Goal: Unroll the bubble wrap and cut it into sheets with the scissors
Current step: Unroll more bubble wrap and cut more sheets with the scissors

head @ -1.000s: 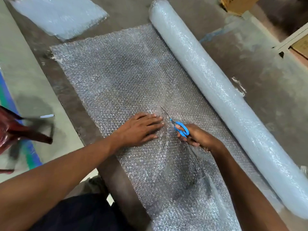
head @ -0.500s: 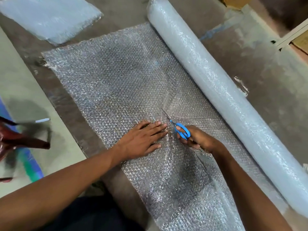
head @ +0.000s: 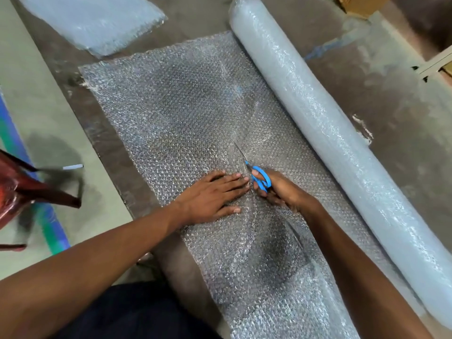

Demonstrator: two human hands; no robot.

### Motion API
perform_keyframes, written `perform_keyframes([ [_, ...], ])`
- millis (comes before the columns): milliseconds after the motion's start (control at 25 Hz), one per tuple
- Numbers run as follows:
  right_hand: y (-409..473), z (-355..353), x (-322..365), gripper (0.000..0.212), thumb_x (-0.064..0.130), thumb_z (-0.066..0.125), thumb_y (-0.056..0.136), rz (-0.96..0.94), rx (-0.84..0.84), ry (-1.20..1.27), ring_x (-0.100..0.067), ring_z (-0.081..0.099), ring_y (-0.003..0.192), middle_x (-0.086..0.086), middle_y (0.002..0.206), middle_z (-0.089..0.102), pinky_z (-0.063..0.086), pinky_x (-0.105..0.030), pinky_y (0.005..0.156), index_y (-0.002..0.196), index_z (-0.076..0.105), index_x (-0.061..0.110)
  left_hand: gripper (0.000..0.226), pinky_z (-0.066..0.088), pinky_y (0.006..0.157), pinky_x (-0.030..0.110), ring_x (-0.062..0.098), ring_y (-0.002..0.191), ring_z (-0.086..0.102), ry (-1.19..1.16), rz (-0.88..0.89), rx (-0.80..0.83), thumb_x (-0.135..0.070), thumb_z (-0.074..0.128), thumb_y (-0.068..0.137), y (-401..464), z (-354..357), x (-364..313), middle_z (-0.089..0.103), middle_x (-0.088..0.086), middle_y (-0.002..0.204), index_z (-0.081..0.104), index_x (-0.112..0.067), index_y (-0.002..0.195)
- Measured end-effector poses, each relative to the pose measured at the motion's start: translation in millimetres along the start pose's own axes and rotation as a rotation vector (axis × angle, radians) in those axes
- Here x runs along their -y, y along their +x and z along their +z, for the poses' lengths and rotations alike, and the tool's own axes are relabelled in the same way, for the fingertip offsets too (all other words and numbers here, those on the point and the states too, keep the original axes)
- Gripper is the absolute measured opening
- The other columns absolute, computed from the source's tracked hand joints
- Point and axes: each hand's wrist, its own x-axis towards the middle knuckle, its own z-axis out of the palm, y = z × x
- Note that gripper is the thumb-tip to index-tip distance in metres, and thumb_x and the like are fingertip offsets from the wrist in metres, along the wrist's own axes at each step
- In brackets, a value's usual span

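On the grey table (head: 391,99) the bubble wrap roll (head: 342,143) runs out of frame, our left hand (head: 212,199) flat on its unrolled sheet (head: 171,106), our right hand (head: 281,192) gripping blue-handled scissors (head: 259,178), blades hard to make out.

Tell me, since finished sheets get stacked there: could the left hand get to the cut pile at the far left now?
Probably yes: the left hand lies flat, holding nothing, and only bare floor and unrolled wrap separate it from the pile.

The bubble wrap roll (head: 342,148) lies on the right, running from far to near; its unrolled clear sheet (head: 176,106) spreads flat to the left; blue-handled scissors (head: 256,176) sit mid-sheet, blades pointing far; a cut pile (head: 97,20) lies far left.
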Motion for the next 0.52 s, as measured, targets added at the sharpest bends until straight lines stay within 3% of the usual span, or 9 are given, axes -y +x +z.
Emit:
perform_keyframes([
  [160, 5, -3, 8, 0.051, 0.061, 0.062, 0.098, -0.019, 0.011, -0.004, -0.011, 0.033, 0.039, -0.004, 0.067, 0.057, 0.023, -0.021, 0.036, 0.098, 0.071, 0.011, 0.071, 0.008, 0.132, 0.050, 0.014, 0.163, 0.001, 0.016, -0.001, 0.020, -0.069, 0.008, 0.109, 1, 4, 1, 0.010, -0.007, 0.176, 0.013, -0.030, 0.169],
  [320, 11, -1, 15, 0.061, 0.072, 0.060, 0.095, 0.001, 0.041, -0.009, -0.012, 0.033, 0.040, -0.004, 0.069, 0.059, 0.026, -0.020, 0.037, 0.099, 0.071, 0.013, 0.070, 0.010, 0.131, 0.049, 0.014, 0.163, 0.001, 0.019, 0.007, 0.006, -0.067, 0.010, 0.110, 1, 5, 0, 0.010, -0.007, 0.176, 0.017, -0.030, 0.168],
  [520, 20, -6, 23, 0.047, 0.057, 0.063, 0.101, -0.025, 0.046, -0.045, -0.012, 0.034, 0.041, -0.003, 0.066, 0.056, 0.026, -0.021, 0.039, 0.095, 0.072, 0.012, 0.067, 0.009, 0.131, 0.049, 0.014, 0.163, 0.002, -0.004, 0.029, 0.007, -0.065, 0.015, 0.111, 2, 7, 6, 0.015, -0.007, 0.176, 0.022, -0.029, 0.168],
])
